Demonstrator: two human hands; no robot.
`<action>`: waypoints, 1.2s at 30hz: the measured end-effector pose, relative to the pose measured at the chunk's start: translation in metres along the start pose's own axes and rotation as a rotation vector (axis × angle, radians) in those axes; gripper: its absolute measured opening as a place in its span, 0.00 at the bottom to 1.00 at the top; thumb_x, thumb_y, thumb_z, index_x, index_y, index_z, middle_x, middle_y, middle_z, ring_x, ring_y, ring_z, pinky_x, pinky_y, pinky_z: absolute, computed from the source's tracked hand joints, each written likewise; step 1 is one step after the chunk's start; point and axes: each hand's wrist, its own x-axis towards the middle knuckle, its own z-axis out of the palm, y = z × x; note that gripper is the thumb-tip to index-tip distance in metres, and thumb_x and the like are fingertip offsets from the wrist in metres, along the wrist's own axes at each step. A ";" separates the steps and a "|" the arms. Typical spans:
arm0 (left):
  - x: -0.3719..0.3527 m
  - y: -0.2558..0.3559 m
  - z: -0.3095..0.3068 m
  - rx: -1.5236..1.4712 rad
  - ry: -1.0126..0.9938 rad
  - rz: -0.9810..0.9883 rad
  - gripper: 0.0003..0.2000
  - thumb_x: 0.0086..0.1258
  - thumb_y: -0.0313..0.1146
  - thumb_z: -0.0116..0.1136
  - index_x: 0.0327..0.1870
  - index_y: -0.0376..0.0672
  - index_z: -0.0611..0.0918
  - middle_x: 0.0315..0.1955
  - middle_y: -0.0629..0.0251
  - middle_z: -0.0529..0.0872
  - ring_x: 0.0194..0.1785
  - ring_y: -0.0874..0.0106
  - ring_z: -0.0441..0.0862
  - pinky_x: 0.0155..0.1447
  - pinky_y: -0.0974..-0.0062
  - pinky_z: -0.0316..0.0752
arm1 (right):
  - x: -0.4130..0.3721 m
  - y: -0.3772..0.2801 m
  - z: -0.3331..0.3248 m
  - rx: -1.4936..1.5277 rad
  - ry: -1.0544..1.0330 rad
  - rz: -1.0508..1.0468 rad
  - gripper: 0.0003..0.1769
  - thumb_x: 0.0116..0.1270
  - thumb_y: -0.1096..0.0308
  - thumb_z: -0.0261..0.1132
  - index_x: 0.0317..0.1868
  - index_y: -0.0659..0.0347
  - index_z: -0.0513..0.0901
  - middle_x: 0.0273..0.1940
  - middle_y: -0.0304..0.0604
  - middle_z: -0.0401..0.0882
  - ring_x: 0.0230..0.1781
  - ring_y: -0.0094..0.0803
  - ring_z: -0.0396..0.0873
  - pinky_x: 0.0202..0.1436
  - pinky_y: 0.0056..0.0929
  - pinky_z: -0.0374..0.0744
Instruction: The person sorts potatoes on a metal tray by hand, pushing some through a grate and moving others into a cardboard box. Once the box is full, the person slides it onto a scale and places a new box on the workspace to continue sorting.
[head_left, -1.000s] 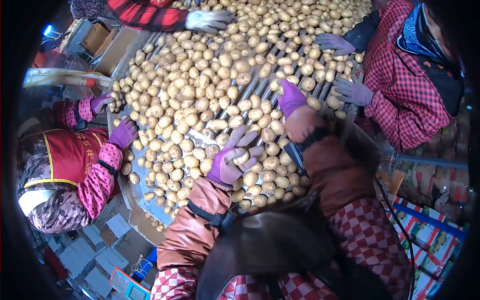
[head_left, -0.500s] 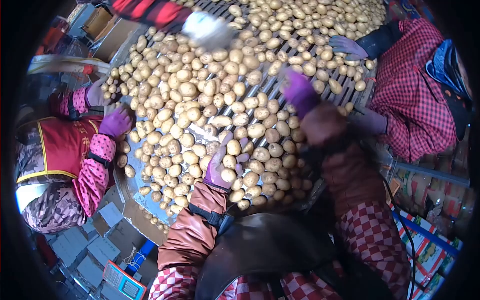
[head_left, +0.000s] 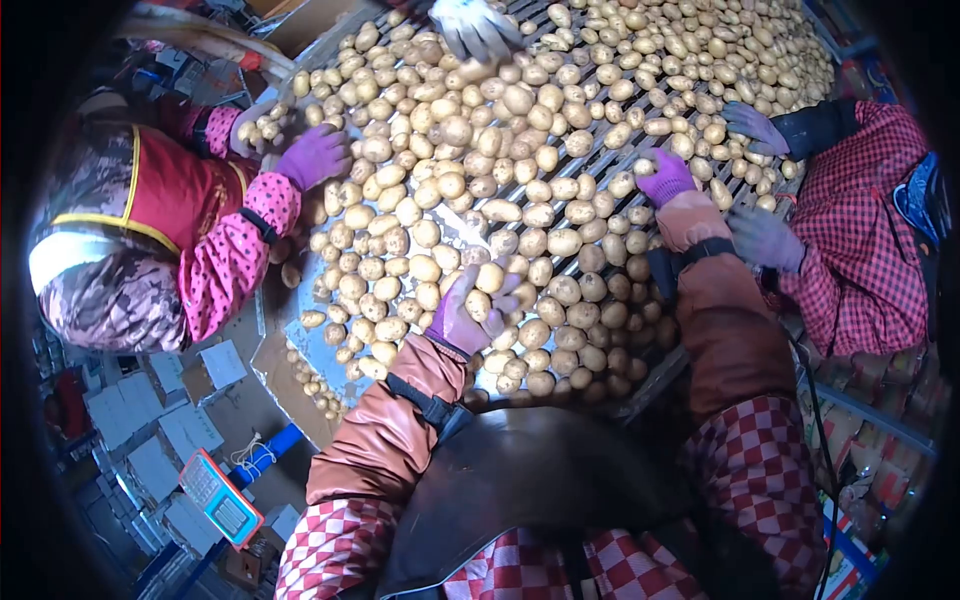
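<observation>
My left hand (head_left: 458, 322), in a purple glove, is palm up with its fingers curled round a couple of potatoes (head_left: 478, 305) near the front of the potato pile. Further forward and to the right, my right hand (head_left: 667, 180), also gloved in purple, bends its fingers over a small potato (head_left: 643, 167) at their tips; the glove hides part of the grip. Loose potatoes (head_left: 563, 242) lie all round both hands on a slatted metal surface (head_left: 652, 92).
At left, a co-worker's purple-gloved hand (head_left: 313, 157) touches the pile's edge. A white-gloved hand (head_left: 475, 28) reaches in at the top. Another co-worker's grey-purple hands (head_left: 757, 128) are at right. An orange-edged scale (head_left: 222, 500) and cartons (head_left: 190, 430) sit lower left.
The view has shifted. My right hand, blurred before, has moved to a potato farther right. My left hand still cradles potatoes. The white-gloved hand has shifted over the pile.
</observation>
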 end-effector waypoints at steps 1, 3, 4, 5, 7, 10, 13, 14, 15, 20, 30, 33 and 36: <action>-0.006 -0.003 -0.001 0.014 0.005 0.067 0.28 0.80 0.56 0.40 0.72 0.49 0.69 0.61 0.54 0.79 0.57 0.55 0.80 0.48 0.65 0.83 | -0.011 -0.001 0.000 0.163 0.016 0.003 0.29 0.52 0.66 0.74 0.57 0.57 0.81 0.54 0.49 0.81 0.55 0.40 0.80 0.58 0.37 0.80; -0.021 -0.001 0.003 0.082 0.105 0.164 0.30 0.79 0.59 0.38 0.73 0.49 0.68 0.68 0.56 0.74 0.69 0.49 0.72 0.64 0.50 0.75 | -0.053 -0.037 -0.005 0.607 0.094 0.064 0.28 0.52 0.68 0.75 0.55 0.57 0.82 0.51 0.43 0.81 0.50 0.30 0.80 0.55 0.30 0.80; -0.024 -0.005 0.009 0.091 0.115 0.204 0.31 0.79 0.60 0.37 0.73 0.49 0.68 0.69 0.57 0.73 0.71 0.49 0.69 0.68 0.47 0.71 | -0.081 -0.065 -0.003 0.541 0.270 -0.182 0.24 0.51 0.72 0.73 0.52 0.61 0.83 0.44 0.43 0.83 0.45 0.36 0.83 0.49 0.29 0.83; -0.027 -0.010 0.014 0.073 0.070 0.213 0.30 0.78 0.60 0.38 0.72 0.50 0.69 0.69 0.57 0.73 0.71 0.48 0.68 0.70 0.45 0.68 | -0.119 -0.102 -0.012 0.715 0.161 -0.269 0.23 0.52 0.75 0.72 0.52 0.59 0.83 0.47 0.45 0.82 0.49 0.38 0.81 0.54 0.31 0.81; -0.032 -0.018 0.015 0.050 -0.036 0.214 0.30 0.78 0.60 0.39 0.71 0.50 0.69 0.68 0.56 0.73 0.72 0.46 0.66 0.75 0.40 0.59 | -0.174 -0.148 0.012 0.667 0.003 -0.521 0.25 0.55 0.75 0.72 0.56 0.58 0.82 0.56 0.48 0.76 0.61 0.42 0.73 0.66 0.37 0.73; -0.056 -0.030 0.015 0.509 -0.075 0.394 0.29 0.72 0.49 0.50 0.72 0.46 0.65 0.67 0.55 0.73 0.69 0.52 0.71 0.69 0.48 0.70 | -0.244 -0.209 0.024 0.380 -0.165 -0.696 0.29 0.58 0.69 0.70 0.62 0.55 0.79 0.67 0.58 0.68 0.65 0.52 0.72 0.65 0.42 0.75; -0.104 -0.030 -0.001 0.849 0.241 0.624 0.42 0.58 0.20 0.71 0.73 0.39 0.57 0.65 0.50 0.73 0.66 0.61 0.76 0.65 0.63 0.78 | -0.278 -0.246 0.058 0.223 -0.275 -0.668 0.35 0.58 0.64 0.68 0.69 0.52 0.72 0.68 0.59 0.65 0.61 0.56 0.74 0.62 0.44 0.76; -0.131 -0.038 0.000 1.166 0.325 0.745 0.41 0.61 0.23 0.70 0.73 0.39 0.56 0.65 0.50 0.74 0.66 0.60 0.76 0.65 0.62 0.78 | -0.291 -0.264 0.066 0.207 -0.355 -0.645 0.37 0.58 0.63 0.68 0.70 0.52 0.70 0.68 0.59 0.65 0.60 0.57 0.73 0.62 0.46 0.76; -0.153 -0.032 -0.011 0.867 0.312 0.733 0.39 0.63 0.24 0.68 0.72 0.38 0.58 0.64 0.49 0.74 0.65 0.60 0.76 0.65 0.62 0.78 | -0.303 -0.281 0.085 0.211 -0.340 -0.688 0.39 0.58 0.60 0.69 0.72 0.51 0.68 0.69 0.58 0.64 0.62 0.58 0.72 0.64 0.49 0.74; -0.278 -0.011 -0.028 0.613 0.439 1.067 0.31 0.63 0.25 0.68 0.67 0.38 0.65 0.60 0.50 0.76 0.61 0.60 0.79 0.62 0.60 0.79 | -0.346 -0.375 0.124 0.329 -0.557 -0.850 0.48 0.58 0.50 0.69 0.76 0.50 0.60 0.74 0.55 0.59 0.73 0.57 0.61 0.73 0.57 0.61; -0.286 0.066 -0.064 1.757 1.010 1.111 0.19 0.70 0.36 0.60 0.61 0.43 0.79 0.48 0.57 0.86 0.49 0.67 0.83 0.54 0.68 0.78 | -0.297 -0.159 0.096 -0.192 -0.219 -0.862 0.25 0.62 0.52 0.64 0.61 0.42 0.81 0.70 0.45 0.69 0.75 0.54 0.58 0.76 0.67 0.48; -0.175 0.054 0.016 2.101 0.718 0.925 0.20 0.71 0.40 0.59 0.62 0.45 0.80 0.51 0.51 0.85 0.53 0.60 0.84 0.58 0.66 0.77 | -0.273 -0.117 0.050 -0.616 -0.080 -0.524 0.21 0.62 0.56 0.63 0.57 0.42 0.83 0.66 0.43 0.76 0.69 0.46 0.67 0.71 0.60 0.60; -0.064 0.107 0.026 2.569 0.671 1.058 0.15 0.70 0.42 0.57 0.54 0.48 0.81 0.43 0.48 0.85 0.51 0.49 0.82 0.54 0.52 0.77 | -0.255 -0.048 0.039 -0.080 0.135 -0.269 0.25 0.63 0.56 0.65 0.61 0.50 0.80 0.66 0.50 0.74 0.68 0.52 0.68 0.71 0.50 0.64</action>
